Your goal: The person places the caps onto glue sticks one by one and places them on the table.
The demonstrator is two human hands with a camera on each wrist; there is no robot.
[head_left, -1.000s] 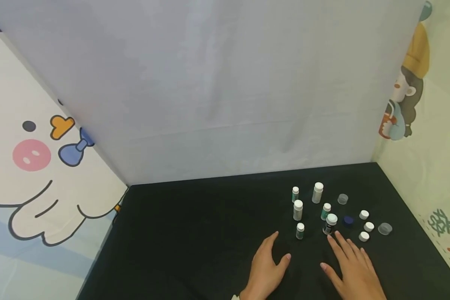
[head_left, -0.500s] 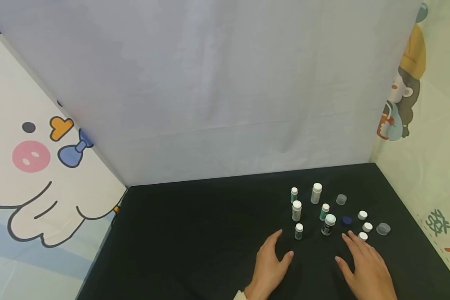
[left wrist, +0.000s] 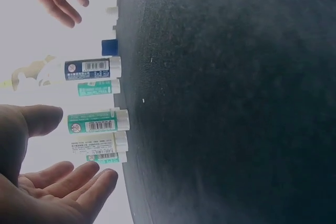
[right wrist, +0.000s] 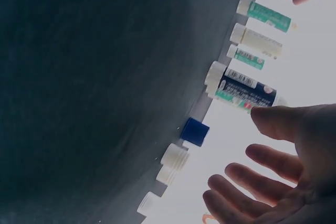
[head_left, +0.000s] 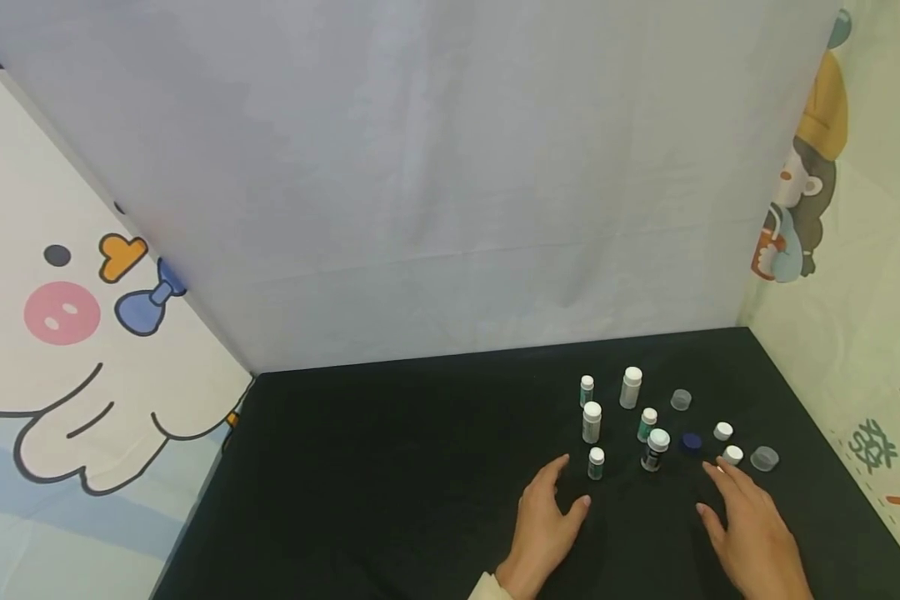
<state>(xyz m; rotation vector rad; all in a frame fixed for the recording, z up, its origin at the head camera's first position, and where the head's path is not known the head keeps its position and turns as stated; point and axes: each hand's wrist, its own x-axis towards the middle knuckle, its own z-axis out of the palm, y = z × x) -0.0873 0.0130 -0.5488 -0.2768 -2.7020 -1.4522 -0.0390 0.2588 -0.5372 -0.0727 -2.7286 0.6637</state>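
Observation:
My left hand (head_left: 546, 521) hovers with fingers spread and holds nothing, just in front of a small green-labelled bottle (head_left: 596, 463). Behind that bottle stand a white-capped, pale bottle (head_left: 591, 422) and another small green-labelled bottle (head_left: 587, 391). To their right are a tall white bottle (head_left: 631, 387), a green-labelled bottle (head_left: 647, 424) and a navy-labelled bottle (head_left: 653, 452), all upright. My right hand (head_left: 753, 529), relaxed and holding nothing, is nearest the white caps; its fingers overlap the front one. Two white caps (head_left: 723, 431) show behind its fingertips, beside a blue cap (right wrist: 195, 131).
Two clear plastic cups, one at the back (head_left: 681, 400) and one at the right (head_left: 765, 458), stand on the black tabletop (head_left: 390, 467). A pale curtain (head_left: 450, 183) hangs behind the table. Printed cloth panels border it on the left (head_left: 82, 400) and right (head_left: 855, 358).
My right hand has shifted right, from in front of the navy-labelled bottle to the white caps, covering the nearest one. My left hand has drifted slightly right. Bottles and caps stay in place.

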